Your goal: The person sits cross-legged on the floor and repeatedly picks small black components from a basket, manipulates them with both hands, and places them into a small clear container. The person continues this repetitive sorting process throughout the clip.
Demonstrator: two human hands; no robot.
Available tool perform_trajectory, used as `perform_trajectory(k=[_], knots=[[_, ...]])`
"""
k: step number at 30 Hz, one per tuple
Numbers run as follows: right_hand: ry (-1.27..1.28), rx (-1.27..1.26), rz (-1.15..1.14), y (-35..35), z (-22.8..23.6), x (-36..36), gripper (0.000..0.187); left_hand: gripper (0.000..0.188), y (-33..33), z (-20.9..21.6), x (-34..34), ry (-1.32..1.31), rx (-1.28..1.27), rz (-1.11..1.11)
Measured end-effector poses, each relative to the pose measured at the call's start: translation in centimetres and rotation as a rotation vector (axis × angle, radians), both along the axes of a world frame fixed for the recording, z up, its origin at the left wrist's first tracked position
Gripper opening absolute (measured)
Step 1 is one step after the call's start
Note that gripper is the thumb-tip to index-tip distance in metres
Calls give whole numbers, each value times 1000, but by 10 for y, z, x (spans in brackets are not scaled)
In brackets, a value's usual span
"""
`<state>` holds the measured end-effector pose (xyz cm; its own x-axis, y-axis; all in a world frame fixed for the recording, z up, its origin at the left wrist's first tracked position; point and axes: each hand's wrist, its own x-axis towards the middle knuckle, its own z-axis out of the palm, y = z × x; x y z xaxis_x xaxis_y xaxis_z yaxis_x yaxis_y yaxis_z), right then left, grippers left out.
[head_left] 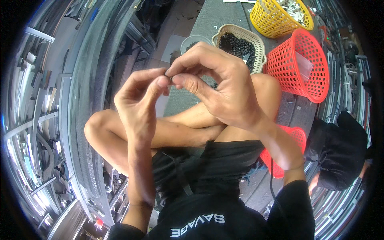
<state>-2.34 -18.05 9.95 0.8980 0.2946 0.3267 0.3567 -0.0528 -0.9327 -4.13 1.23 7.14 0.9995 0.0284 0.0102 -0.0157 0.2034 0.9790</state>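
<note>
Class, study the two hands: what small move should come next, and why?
Probably hold the left hand steady while the right hand gently adjusts the small dark piece: both hands' fingertips meet closely around it, hiding much of it, so a slight, controlled movement seems safest.
</note>
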Motion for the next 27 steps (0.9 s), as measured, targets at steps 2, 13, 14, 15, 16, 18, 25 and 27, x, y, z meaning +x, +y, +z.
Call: perform_trajectory(k=[2, 13, 14, 15, 16, 18, 25, 27], knots=[[-42, -19, -35, 3, 1, -4, 15, 22, -2, 4, -8, -32, -12, 27], [261, 108, 6, 4, 0, -19, 15, 22, -6, 11, -23, -299, 222, 60], [287, 112, 17, 3, 0, -20, 16, 23, -4, 13, -23, -320, 260, 36], [311, 117, 27, 2, 0, -21, 16, 24, -2, 14, -21, -342, 299, 13], [334, 121, 36, 1, 0, -21, 16, 24, -1, 15, -20, -365, 338, -12], [315, 105, 50, -2, 0, -22, 14, 24, 2, 17, -18, -389, 397, -55], [214, 9, 42, -7, -6, -25, 10, 22, 0, 17, -28, -141, 395, -30], [136, -15, 9, -6, -11, -28, 9, 22, -3, 11, -30, -191, 337, -34]])
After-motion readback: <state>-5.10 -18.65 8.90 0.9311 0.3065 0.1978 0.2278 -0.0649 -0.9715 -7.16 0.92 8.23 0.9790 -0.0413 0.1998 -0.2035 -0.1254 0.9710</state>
